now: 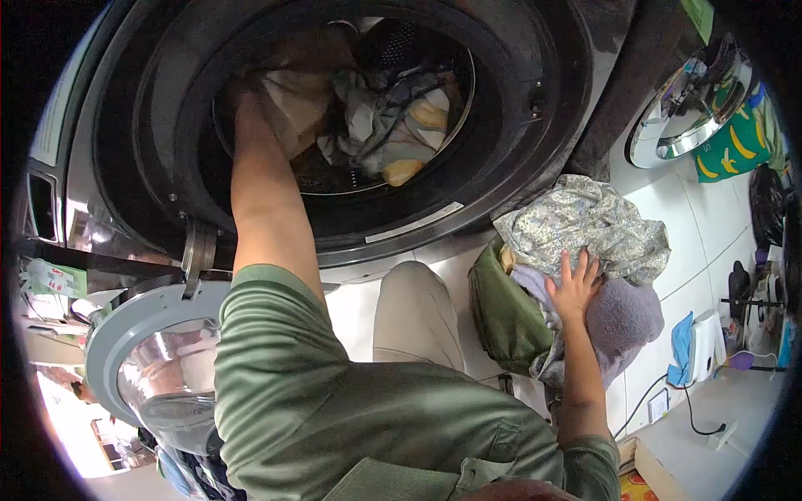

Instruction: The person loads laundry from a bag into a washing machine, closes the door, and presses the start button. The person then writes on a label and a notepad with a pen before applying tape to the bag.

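My left arm reaches into the open drum [393, 50] of a dark front-loading washing machine. The left hand is lost in shadow beside a beige cloth [296, 104], its fingers hidden. Right of that cloth lies a grey, white and yellow patterned cloth [401, 125]. My right hand [575, 286], fingers spread, rests on a heap of laundry at the right. Under and around it are a patterned light cloth [585, 225] and a purple-grey towel [625, 321]. The heap sits in and over a green fabric bag [505, 309].
The machine's round glass door [167, 367] hangs open at the lower left. A second machine's round door [693, 108] is at the upper right, near a green bag with a banana print [735, 146]. Cables and a blue cloth [682, 346] lie at the right.
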Action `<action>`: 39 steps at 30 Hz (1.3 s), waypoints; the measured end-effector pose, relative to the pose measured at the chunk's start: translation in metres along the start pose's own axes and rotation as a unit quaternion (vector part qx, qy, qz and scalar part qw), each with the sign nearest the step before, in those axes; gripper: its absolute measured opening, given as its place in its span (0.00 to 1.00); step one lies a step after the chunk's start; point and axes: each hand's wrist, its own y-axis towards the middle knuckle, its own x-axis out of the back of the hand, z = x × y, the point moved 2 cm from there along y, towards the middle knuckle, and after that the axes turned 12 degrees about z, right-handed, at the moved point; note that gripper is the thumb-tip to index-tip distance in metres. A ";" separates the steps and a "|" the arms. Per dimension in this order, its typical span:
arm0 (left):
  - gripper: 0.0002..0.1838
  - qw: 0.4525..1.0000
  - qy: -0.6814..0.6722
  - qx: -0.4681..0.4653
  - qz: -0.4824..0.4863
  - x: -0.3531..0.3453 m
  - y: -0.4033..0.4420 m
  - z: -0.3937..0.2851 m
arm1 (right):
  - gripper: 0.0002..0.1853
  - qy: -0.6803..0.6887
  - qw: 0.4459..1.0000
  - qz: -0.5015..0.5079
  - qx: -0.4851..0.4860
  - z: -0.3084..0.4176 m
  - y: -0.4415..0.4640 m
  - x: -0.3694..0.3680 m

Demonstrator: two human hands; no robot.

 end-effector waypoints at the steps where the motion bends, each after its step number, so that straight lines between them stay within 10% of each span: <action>1: 0.46 0.999 0.012 -0.014 0.026 -0.018 -0.009 -0.013 | 0.37 0.002 1.000 -0.001 -0.001 0.000 0.001 0.001; 7: 0.64 0.910 0.232 0.137 0.314 -0.167 -0.100 0.049 | 0.38 0.000 1.000 -0.013 -0.002 0.002 0.003 0.001; 9: 0.61 0.873 0.307 0.191 0.328 -0.211 -0.125 0.153 | 0.38 0.006 1.000 -0.015 0.004 0.001 -0.001 -0.006; 12: 0.47 0.821 0.348 0.196 0.408 -0.228 -0.144 0.121 | 0.39 0.076 0.994 -0.071 0.040 -0.005 0.005 -0.011; 18: 0.37 0.992 0.094 0.048 0.070 -0.129 -0.030 0.064 | 0.38 0.024 0.999 0.023 -0.014 0.002 0.002 0.000; 24: 0.28 0.970 -0.239 -0.017 -0.036 -0.023 0.025 0.002 | 0.37 0.070 0.997 -0.021 0.016 0.002 -0.001 0.007; 29: 0.30 0.944 -0.314 0.095 -0.039 -0.086 -0.086 -0.025 | 0.40 0.142 0.990 -0.005 0.002 0.013 -0.041 0.081; 32: 0.27 1.000 -0.021 -0.018 -0.003 -0.153 -0.183 -0.010 | 0.43 0.022 0.986 0.016 -0.165 -0.002 -0.089 0.107; 34: 0.23 0.969 0.059 -0.149 0.188 -0.212 -0.254 -0.034 | 0.46 0.047 0.948 0.004 -0.315 -0.025 -0.120 0.103; 39: 0.32 0.869 0.111 -0.237 0.419 -0.338 -0.376 -0.110 | 0.31 0.091 0.955 -0.084 -0.271 -0.037 -0.158 0.058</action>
